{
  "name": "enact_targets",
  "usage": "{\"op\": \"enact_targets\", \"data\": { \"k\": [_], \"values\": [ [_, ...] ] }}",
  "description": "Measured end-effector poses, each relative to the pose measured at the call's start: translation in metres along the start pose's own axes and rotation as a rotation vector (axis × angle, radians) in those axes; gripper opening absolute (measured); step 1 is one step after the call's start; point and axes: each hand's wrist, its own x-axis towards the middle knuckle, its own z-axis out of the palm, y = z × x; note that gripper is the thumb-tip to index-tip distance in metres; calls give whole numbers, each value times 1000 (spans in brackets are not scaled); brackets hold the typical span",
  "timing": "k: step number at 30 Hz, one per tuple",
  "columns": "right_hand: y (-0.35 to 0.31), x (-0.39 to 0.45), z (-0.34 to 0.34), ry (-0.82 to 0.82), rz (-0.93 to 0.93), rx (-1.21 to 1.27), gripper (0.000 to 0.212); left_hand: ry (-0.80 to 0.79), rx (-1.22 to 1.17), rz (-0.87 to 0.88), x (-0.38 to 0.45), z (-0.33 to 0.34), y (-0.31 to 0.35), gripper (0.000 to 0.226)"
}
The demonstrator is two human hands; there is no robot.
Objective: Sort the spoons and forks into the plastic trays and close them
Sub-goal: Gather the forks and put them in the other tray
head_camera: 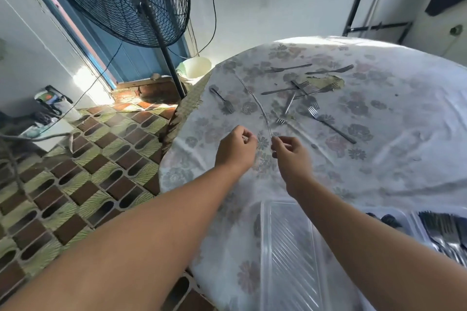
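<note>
Several steel forks [298, 88] lie scattered on the far half of a round table with a floral cloth [404, 159]. My right hand [290, 153] pinches the end of one long thin piece of cutlery [255, 101], seen edge-on and slanting away to the upper left. Just left of it, my left hand [236, 150] hovers over the cloth with curled fingers and nothing visible in it. A clear ribbed plastic tray [290, 247] sits at the near edge. To its right, another tray [444, 232] holds several forks, beside a compartment of dark-looking utensils [389, 219].
The table's edge [171, 134] drops to a patterned tile floor on the left. A large standing fan [113, 0] and a pale bucket [194, 68] stand beyond that edge. A dark metal frame [374, 25] stands against the far wall.
</note>
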Motion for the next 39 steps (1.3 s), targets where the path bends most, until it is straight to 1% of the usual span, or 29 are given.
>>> {"op": "enact_targets", "data": {
  "k": [5, 8, 10, 12, 15, 17, 19, 22, 24, 26, 28, 30, 32, 34, 39],
  "values": [
    [-7, 30, 19, 48, 18, -16, 19, -59, 50, 61, 45, -1, 4, 13],
    [-6, 46, 40, 118, 7, -31, 15, -95, 80, 102, 77, 0, -3, 12],
    [-5, 53, 54, 168, 1, -87, 14, -137, 120, 141, 95, -1, -14, 13],
    [-4, 60, 67, 225, 3, -180, 17, -167, 188, 216, 116, -4, -27, 14],
    [-4, 71, 84, 260, 13, -307, 22, -239, 376, 319, 148, -12, -50, 30],
    [-5, 82, 92, 272, 2, -316, 25, -312, 537, 363, 172, -19, -60, 41],
    [-4, 92, 94, 277, -11, -373, 28, -366, 678, 397, 191, -24, -65, 46],
    [1, 111, 94, 274, -7, -499, 32, -436, 827, 394, 218, -27, -66, 51],
    [4, 125, 92, 257, 5, -659, 35, -483, 921, 379, 232, -26, -67, 60],
    [6, 135, 87, 244, 32, -779, 39, -501, 997, 386, 244, -22, -70, 69],
    [7, 144, 81, 260, 49, -794, 46, -485, 1060, 409, 254, -17, -76, 77],
    [9, 153, 74, 320, 43, -798, 50, -459, 1110, 416, 265, -12, -82, 81],
    [9, 160, 69, 365, 57, -836, 50, -424, 1138, 391, 273, -10, -89, 79],
    [12, 167, 65, 394, 106, -869, 51, -380, 1156, 385, 281, -9, -93, 73],
    [23, 180, 66, 461, 206, -912, 43, -241, 1094, 534, 308, -7, -99, 35]
  ]
}}
